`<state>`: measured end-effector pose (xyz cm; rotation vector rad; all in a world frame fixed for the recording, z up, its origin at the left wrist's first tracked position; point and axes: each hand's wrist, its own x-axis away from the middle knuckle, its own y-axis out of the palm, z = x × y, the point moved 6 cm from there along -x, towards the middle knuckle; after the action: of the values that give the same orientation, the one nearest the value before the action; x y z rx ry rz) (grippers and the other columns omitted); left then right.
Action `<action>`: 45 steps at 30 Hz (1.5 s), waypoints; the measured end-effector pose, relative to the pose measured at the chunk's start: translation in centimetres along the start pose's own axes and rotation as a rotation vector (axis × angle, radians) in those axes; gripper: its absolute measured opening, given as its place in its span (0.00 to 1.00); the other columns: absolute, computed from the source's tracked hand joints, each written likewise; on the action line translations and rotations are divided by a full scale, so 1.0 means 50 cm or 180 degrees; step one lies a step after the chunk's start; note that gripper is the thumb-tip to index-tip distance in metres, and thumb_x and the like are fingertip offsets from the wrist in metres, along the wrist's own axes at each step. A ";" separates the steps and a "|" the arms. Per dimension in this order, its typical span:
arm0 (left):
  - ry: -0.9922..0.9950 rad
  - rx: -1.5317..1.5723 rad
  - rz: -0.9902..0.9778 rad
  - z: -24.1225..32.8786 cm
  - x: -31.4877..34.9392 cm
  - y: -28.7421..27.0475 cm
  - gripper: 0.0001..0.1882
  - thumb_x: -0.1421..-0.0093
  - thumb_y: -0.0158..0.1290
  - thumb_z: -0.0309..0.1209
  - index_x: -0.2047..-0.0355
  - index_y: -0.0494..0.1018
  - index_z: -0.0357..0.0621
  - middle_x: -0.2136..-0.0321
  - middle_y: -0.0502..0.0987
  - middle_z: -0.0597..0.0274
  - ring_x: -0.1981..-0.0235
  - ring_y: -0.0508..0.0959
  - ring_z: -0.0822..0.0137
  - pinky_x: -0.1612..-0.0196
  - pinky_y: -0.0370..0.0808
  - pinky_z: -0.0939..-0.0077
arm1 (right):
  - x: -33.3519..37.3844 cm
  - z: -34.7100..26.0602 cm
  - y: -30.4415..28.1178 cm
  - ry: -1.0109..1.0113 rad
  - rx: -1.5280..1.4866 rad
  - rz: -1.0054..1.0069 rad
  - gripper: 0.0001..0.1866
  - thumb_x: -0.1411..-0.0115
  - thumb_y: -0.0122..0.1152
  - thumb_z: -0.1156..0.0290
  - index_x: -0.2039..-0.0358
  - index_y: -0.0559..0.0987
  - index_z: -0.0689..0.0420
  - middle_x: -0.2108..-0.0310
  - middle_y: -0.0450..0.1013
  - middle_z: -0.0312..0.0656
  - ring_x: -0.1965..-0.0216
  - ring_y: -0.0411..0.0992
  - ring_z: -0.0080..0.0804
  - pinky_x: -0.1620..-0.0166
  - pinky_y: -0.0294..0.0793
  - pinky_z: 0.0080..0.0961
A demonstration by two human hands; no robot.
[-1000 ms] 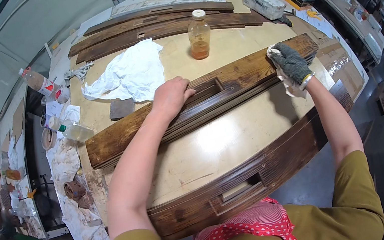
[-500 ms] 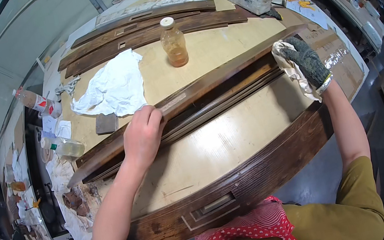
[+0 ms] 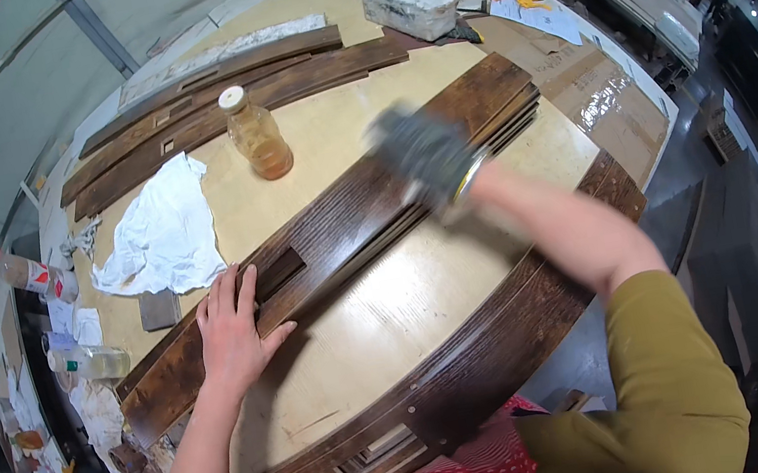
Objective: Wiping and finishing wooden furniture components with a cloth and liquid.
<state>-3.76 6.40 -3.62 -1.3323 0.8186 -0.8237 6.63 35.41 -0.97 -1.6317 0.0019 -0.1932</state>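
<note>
A dark brown wooden board (image 3: 364, 204) with a rectangular slot lies face up on a stack of similar boards (image 3: 505, 123), slanting from lower left to upper right. My bare left hand (image 3: 232, 326) rests on it beside the slot, open, fingers spread and thumb out toward the near edge. Over the board's right half, my right hand (image 3: 431, 156) in a dark grey glove is smeared by motion. A pale bit of cloth (image 3: 412, 193) shows beneath the glove; its fingers are hard to make out.
A jar of amber liquid (image 3: 260, 141), a white cloth (image 3: 163, 234) and more brown boards (image 3: 208, 115) lie beyond. Bottles (image 3: 89, 362) stand at the left. A curved dark panel (image 3: 506, 335) runs along the near edge. Flattened cardboard (image 3: 614, 112) and a white-wrapped block (image 3: 409, 9) are at the right.
The board has gone from tilted on edge to lying flat on the stack. My left hand has opened onto its face; my gloved right hand has moved left from its far end.
</note>
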 end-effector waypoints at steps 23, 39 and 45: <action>-0.0083 0.0083 0.0151 0.020 -0.021 -0.005 0.45 0.54 0.63 0.47 0.37 0.58 0.49 0.39 0.59 0.53 0.38 0.58 0.51 0.38 0.57 0.52 | -0.043 0.010 0.000 0.0231 -0.0303 0.1524 0.13 0.50 0.55 0.70 0.63 0.74 0.58 0.64 0.73 0.53 0.61 0.73 0.50 0.58 0.72 0.44; -0.0103 0.0025 0.0091 0.004 -0.015 0.005 0.47 0.58 0.66 0.42 0.38 0.59 0.48 0.39 0.59 0.53 0.38 0.58 0.49 0.39 0.57 0.51 | 0.047 0.183 0.056 0.0588 -0.0868 0.1668 0.17 0.38 0.46 0.58 0.60 0.75 0.56 0.55 0.73 0.51 0.52 0.70 0.47 0.49 0.67 0.38; 0.0038 0.0035 0.0140 0.016 -0.027 0.006 0.48 0.61 0.66 0.41 0.39 0.60 0.45 0.40 0.60 0.48 0.39 0.59 0.47 0.39 0.56 0.50 | 0.142 0.526 0.064 0.1729 0.0170 0.2051 0.14 0.38 0.42 0.65 0.62 0.75 0.58 0.60 0.72 0.56 0.57 0.72 0.50 0.55 0.72 0.42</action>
<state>-3.72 8.00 -3.84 -1.2964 0.8490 -0.8011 17.33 60.37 -4.76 -1.4050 0.9148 -0.1294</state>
